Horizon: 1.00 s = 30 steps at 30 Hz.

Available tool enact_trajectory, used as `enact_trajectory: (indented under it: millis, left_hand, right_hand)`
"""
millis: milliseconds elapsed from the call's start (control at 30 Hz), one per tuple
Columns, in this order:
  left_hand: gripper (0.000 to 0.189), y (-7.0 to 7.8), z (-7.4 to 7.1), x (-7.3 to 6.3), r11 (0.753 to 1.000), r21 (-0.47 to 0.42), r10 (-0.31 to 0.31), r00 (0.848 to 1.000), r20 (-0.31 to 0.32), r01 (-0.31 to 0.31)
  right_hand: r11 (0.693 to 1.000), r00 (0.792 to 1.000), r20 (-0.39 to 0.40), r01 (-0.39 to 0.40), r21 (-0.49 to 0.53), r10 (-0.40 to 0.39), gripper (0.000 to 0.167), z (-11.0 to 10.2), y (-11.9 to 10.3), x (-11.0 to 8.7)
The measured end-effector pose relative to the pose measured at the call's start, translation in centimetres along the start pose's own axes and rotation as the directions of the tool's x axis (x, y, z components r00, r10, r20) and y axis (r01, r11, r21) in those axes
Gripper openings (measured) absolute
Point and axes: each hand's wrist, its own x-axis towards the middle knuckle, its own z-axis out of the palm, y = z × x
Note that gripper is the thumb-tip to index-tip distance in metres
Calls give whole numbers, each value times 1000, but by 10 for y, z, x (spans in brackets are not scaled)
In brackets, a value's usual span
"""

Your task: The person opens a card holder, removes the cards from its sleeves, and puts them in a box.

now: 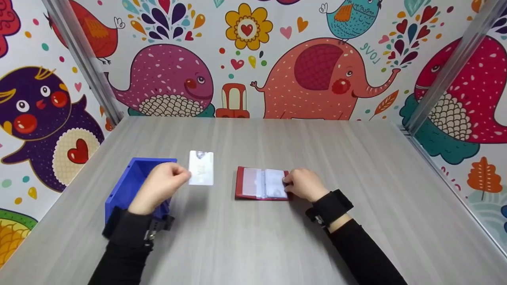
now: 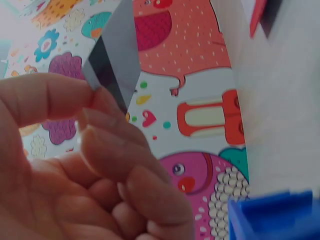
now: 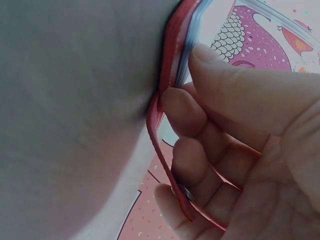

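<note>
A pale card with silvery-grey marks is held upright by my left hand, pinched at its edge between thumb and fingers. The left wrist view shows the same card edge-on above the fingertips. A red card holder lies open on the table, with clear plastic sleeves inside. My right hand pinches the holder's right side. In the right wrist view, the thumb lies on the sleeves and the fingers curl at the red cover, one flap bending down along them.
A blue plastic bin stands at the left, partly hidden behind my left hand and wrist. The grey wood-grain table ends at a wall printed with cartoon animals. Metal posts rise at the back corners.
</note>
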Motion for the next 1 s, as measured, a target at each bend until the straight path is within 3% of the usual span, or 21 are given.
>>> enact_trajectory:
  millis: [267,500,733,1000]
  left_hand:
    - [23,-18,-20,-11,996,1,-85,996,20,85]
    - [25,-29,-34,-15,995,18,-94,996,9,94]
    - [22,-46,-47,-19,989,-15,-146,989,7,146]
    - [22,-62,-64,-25,982,15,-187,982,-14,187]
  right_hand:
    - [1000,1000,10,-10,3,10,13,0,1,1]
    - [1000,1000,8,-17,4,17,13,0,-1,0]
    - [1000,1000,-5,-2,7,2,12,0,0,0]
    - [1000,1000,-14,15,8,-15,11,0,0,0]
